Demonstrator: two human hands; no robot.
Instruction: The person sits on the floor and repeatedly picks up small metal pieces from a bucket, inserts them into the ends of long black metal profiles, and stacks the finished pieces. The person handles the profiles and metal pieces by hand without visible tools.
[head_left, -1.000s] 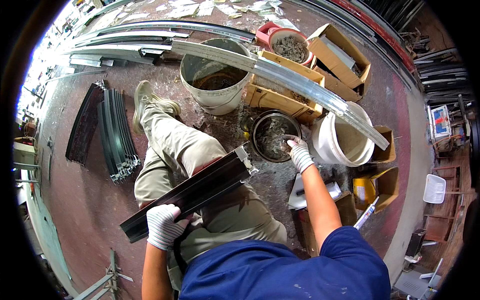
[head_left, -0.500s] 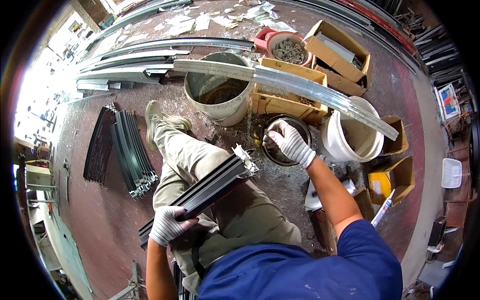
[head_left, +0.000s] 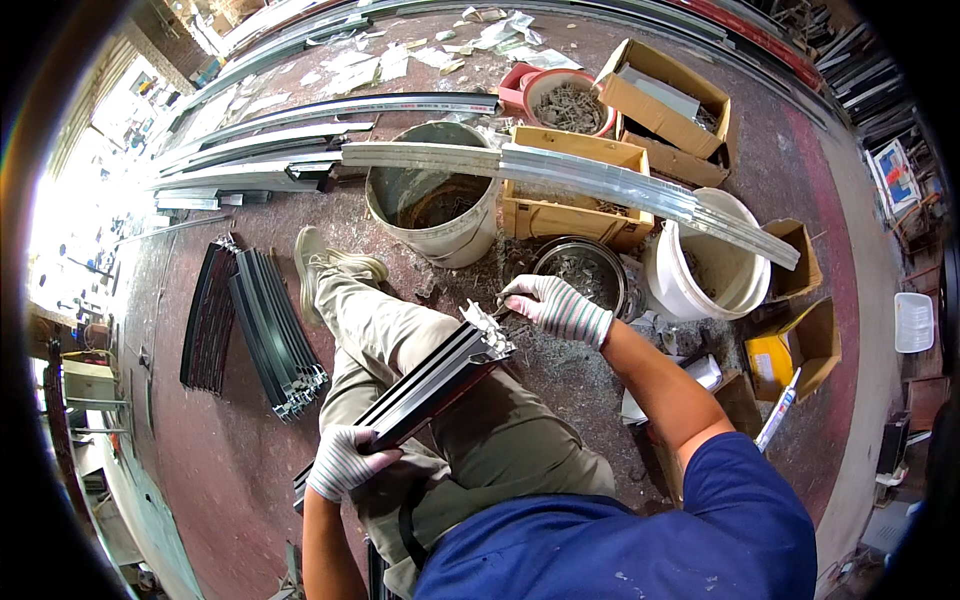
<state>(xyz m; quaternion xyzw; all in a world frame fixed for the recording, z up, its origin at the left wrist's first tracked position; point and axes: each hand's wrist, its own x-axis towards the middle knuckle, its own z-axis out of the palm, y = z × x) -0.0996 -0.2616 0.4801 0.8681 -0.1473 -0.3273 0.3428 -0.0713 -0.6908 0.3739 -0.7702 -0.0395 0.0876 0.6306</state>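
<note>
Across my lap lies a dark metal profile bar (head_left: 420,385), slanting up to the right, with silvery connector pieces (head_left: 486,330) at its upper end. My left hand (head_left: 348,462), in a striped knit glove, is closed around its lower part. My right hand (head_left: 558,306), gloved alike, is pinched beside the bar's upper end; a small dark piece seems to be between the fingertips, too small to name. Just beyond that hand stands a round metal tin (head_left: 590,275) with small grey pieces in it.
Two bundles of dark profiles (head_left: 270,330) lie on the floor at left. Long silvery bars (head_left: 600,178) rest across a grey bucket (head_left: 440,235), a wooden crate (head_left: 580,222) and a white bucket (head_left: 690,280). Cardboard boxes (head_left: 665,100) and a yellow box (head_left: 790,355) stand at right.
My right hand has moved out of the tin, left and slightly nearer, to beside the bar's upper end. My left hand still holds the bar, which has tilted a little.
</note>
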